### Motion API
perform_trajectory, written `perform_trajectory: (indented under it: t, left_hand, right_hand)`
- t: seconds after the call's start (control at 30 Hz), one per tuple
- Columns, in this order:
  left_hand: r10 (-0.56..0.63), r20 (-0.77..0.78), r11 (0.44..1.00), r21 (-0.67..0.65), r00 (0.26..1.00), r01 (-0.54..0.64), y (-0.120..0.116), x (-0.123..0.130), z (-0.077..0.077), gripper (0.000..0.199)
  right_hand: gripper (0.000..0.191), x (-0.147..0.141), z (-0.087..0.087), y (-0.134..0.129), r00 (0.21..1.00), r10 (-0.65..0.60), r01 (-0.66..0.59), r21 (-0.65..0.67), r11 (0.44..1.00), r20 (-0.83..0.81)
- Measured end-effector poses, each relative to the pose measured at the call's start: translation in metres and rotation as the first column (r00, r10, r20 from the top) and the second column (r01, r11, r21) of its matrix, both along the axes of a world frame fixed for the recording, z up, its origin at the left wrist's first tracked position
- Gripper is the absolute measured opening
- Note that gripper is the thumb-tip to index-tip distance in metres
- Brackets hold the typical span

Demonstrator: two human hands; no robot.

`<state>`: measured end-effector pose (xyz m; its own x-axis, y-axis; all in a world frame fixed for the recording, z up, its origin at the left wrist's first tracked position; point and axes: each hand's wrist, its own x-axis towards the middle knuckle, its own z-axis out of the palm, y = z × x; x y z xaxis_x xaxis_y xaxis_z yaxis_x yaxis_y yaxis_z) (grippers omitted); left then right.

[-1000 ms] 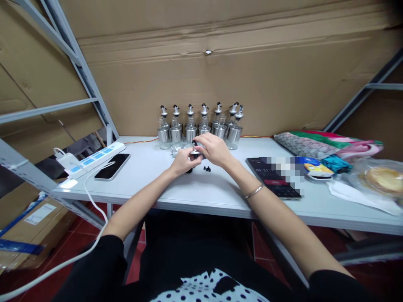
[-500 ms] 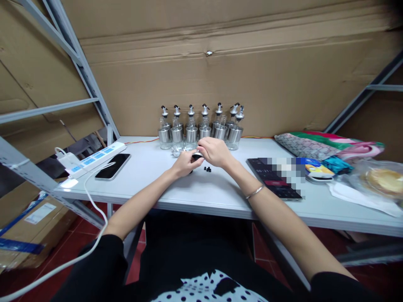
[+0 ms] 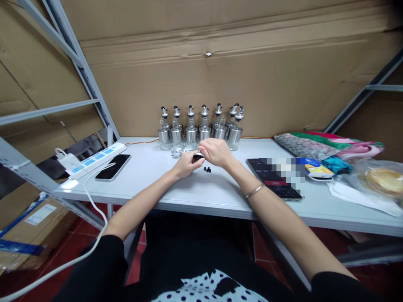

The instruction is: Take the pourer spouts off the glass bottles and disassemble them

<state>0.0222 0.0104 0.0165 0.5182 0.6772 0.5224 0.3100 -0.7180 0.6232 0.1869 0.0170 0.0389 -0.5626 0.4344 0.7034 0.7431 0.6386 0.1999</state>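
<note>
Brown cardboard wall behind | pale table | grey metal shelf frame | red tiled floor

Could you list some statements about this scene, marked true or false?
1. The left hand holds a small black-and-metal part. True.
2. The right hand is away from that part. False: the right hand is at it.
3. Small black pieces lie on the table. True.
4. The glass bottles lie down. False: the glass bottles stand upright.
5. A bracelet is on the left forearm. False: the bracelet is on the right forearm.
</note>
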Motion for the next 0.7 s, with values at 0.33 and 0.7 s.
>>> perform_trajectory:
  t: [0.33,0.7]
  left_hand:
    - [-0.021,-0.008,1.0,0.011,1.0,0.021,-0.001,0.001,0.002,0.032]
    - [-0.03,0.071,0.996,0.08,0.997,0.024,0.0,0.0,0.022,0.02]
  right_hand:
    - [0.048,0.002,-0.002,0.0,0.999,-0.035,0.033,0.088,0.996,0.018]
    - [0.055,0.002,-0.001,0.0,0.964,0.118,-0.113,0.036,0.993,-0.238]
